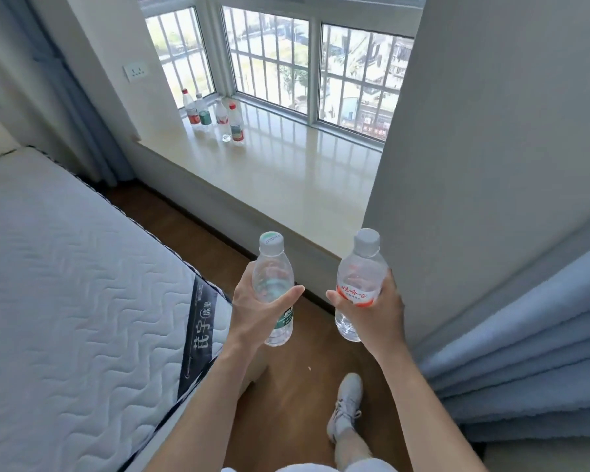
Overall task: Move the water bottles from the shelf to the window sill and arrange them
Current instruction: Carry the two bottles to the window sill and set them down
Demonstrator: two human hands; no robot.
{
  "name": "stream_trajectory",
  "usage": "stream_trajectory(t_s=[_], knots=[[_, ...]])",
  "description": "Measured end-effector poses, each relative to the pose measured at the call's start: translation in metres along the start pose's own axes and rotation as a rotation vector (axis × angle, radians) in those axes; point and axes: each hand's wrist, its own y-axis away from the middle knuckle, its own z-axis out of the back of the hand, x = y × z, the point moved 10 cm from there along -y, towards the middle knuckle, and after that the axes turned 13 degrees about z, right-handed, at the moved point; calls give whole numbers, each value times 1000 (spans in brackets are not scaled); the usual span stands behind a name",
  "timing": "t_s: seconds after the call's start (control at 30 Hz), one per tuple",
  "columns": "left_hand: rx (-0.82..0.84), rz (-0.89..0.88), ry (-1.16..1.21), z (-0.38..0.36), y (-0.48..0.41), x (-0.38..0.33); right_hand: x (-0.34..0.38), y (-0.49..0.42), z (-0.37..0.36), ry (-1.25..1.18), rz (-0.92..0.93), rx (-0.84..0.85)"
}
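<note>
Where the person stands: on the brown wooden floor, with one white shoe forward.
Left hand: fingers and thumb are wrapped round the middle of the green-label bottle, with the thumb across its front.
Green-label bottle: clear with a pale cap, held roughly upright in the air above the floor, short of the sill's near edge.
Right hand: clasped round the red-label bottle at label height, with the thumb on the front.
Red-label bottle: clear with a pale cap, held upright level with the other bottle; the two are side by side and apart.
Mattress: white and quilted, with a dark band at its corner, lying to the left of the hands.
Curtain: blue folds bunched on the right, below a pale wall.
Window sill: a wide, glossy, cream ledge beyond the floor.
Cluster of bottles: about four, upright and close together at the sill's far left corner; some have red caps, and the labels are red or green.
Window: white-framed panes with bars outside, running along the back of the sill.
Wall socket: on the left wall, above the cluster.
</note>
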Motion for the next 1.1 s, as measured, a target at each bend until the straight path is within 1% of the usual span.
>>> stream_trajectory(t_s=[0.2, 0.37, 0.5, 0.63, 0.8, 1.0, 1.1], knots=[[-143, 5, -26, 9, -91, -12, -14, -108, -57, -51, 72, 110], [-278, -2, -64, 17, -173, -43, -21, -210, -96, -164, 93, 210], [-351, 4, -52, 18, -222, -62, -15, -276, -129, -180, 144, 282], [-400, 30, -53, 19, -252, -60, -15, -310, -169, -211, 154, 363], [-490, 87, -73, 42, -282, -52, -18, -337, -221, -249, 131, 473], [-570, 141, -23, 84, -330, -34, -7, -368, -292, -253, 161, 559], [-576, 162, 15, 109, -366, -23, 2, -390, -339, -273, 172, 586]])
